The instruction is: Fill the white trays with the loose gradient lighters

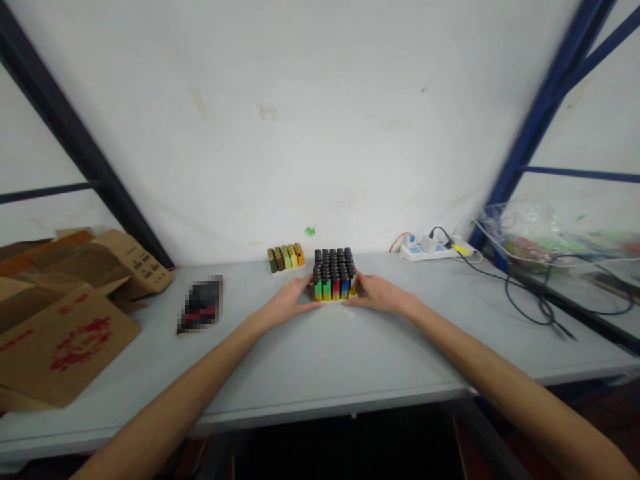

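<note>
A tray of lighters [333, 272] with black tops and coloured bodies stands upright in the middle of the pale table [320, 360]. My left hand [289, 300] rests against its left side, fingers curved round the front corner. My right hand [377, 291] presses against its right side the same way. Both arms reach out straight from the near edge. A short row of several green, yellow and orange lighters [285, 257] stands just behind and to the left, touched by neither hand.
Brown cardboard boxes [65, 313] lie at the left. A dark blurred flat object [201, 305] sits left of centre. A white power strip [433, 248] with black cables [535, 293] is at the back right, beside clear plastic bags [530, 233]. Blue shelf posts [540, 120] rise at the right.
</note>
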The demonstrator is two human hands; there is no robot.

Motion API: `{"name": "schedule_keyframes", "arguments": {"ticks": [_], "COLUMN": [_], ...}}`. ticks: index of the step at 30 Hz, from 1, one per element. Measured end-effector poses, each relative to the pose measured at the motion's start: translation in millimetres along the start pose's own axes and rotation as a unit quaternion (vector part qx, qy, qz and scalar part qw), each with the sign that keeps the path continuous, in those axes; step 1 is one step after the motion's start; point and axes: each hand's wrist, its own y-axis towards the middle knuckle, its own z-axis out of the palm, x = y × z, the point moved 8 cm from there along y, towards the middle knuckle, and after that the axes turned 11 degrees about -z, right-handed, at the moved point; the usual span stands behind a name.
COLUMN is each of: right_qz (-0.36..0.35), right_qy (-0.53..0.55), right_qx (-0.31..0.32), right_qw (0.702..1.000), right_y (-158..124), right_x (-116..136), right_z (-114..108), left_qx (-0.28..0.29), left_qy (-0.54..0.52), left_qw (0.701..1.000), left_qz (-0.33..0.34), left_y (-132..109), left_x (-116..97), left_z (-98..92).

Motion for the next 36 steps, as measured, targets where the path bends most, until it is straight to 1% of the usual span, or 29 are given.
{"name": "schedule_keyframes", "arguments": {"ticks": [4,8,11,14,18,20,22,23,25,27,29,32,34,36], "right_qz": [-0.008,-0.005,-0.006,-0.027,-0.048,-0.054,-0.054,-0.042,-0.003,0.041,0.066,0.066,0.061,0.062], "right_qy": [-0.007,-0.007,0.005,0.039,0.086,0.113,0.121,0.103,0.031,-0.040,-0.065,-0.079,-0.104,-0.123], "right_qx": [0.002,0.002,0.011,0.021,0.050,0.069,0.056,0.034,-0.012,-0.038,-0.025,0.020,0.038,0.042], "right_qw": [1.000,1.000,1.000,0.999,0.994,0.990,0.990,0.993,0.999,0.998,0.995,0.995,0.992,0.990], "right_y": [0,1,2,0,-9,-13,-13,-12,-10,-9,-6,-2,1,1], "right_x": [-3,-3,-1,-1,-16,-27,-39,-46,-59,-69,-73,-72,-70,-69], "right_z": [1,0,0,-3,-12,-16,-23,-27,-34,-35,-27,-13,-9,-9], "left_qx": [-0.013,-0.017,-0.010,-0.002,-0.005,-0.010,-0.007,-0.018,-0.052,-0.072,-0.060,-0.029,-0.022,-0.015], "left_qy": [-0.024,-0.017,-0.011,0.004,0.044,0.039,0.022,0.019,0.031,0.057,0.089,0.126,0.137,0.139], "left_qw": [1.000,1.000,1.000,1.000,0.999,0.999,0.999,0.999,0.998,0.996,0.993,0.990,0.988,0.987], "left_qz": [-0.009,-0.019,-0.012,0.000,0.020,0.027,0.029,0.024,0.005,-0.024,-0.050,-0.060,-0.066,-0.076], "left_y": [0,0,1,1,-2,-4,-5,-4,-3,0,3,5,5,4], "left_x": [4,8,5,2,2,4,8,10,15,21,27,30,30,30], "left_z": [0.3,1.1,0.6,-1.8,-9.3,-14.9,-18.8,-22.1,-28.6,-30.5,-25.8,-15.8,-12.8,-12.4]}}
